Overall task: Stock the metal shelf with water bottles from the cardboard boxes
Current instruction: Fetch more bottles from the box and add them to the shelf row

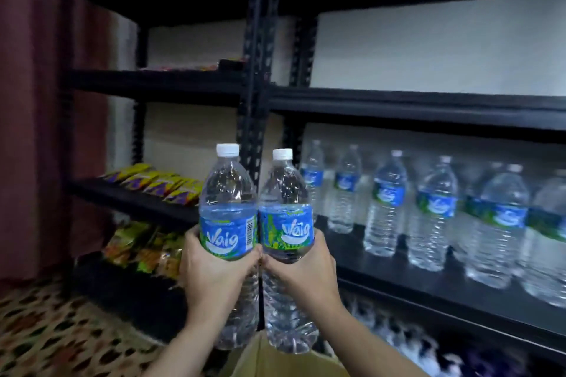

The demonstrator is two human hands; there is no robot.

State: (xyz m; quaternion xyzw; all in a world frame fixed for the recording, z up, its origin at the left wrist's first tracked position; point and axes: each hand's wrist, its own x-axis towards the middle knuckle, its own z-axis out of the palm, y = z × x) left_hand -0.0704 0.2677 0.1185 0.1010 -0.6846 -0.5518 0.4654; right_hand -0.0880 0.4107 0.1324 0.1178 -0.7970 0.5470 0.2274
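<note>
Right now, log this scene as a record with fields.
left hand: grips left bottle around the middle
right hand: grips right bottle around the middle
held bottles: upright, side by side, white caps on, not yet on the shelf
shelf: black metal, to the right of the hands
row of bottles: stands upright on the shelf
snacks: packets on the left-hand rack
box: cardboard, below the hands, contents hidden
</note>
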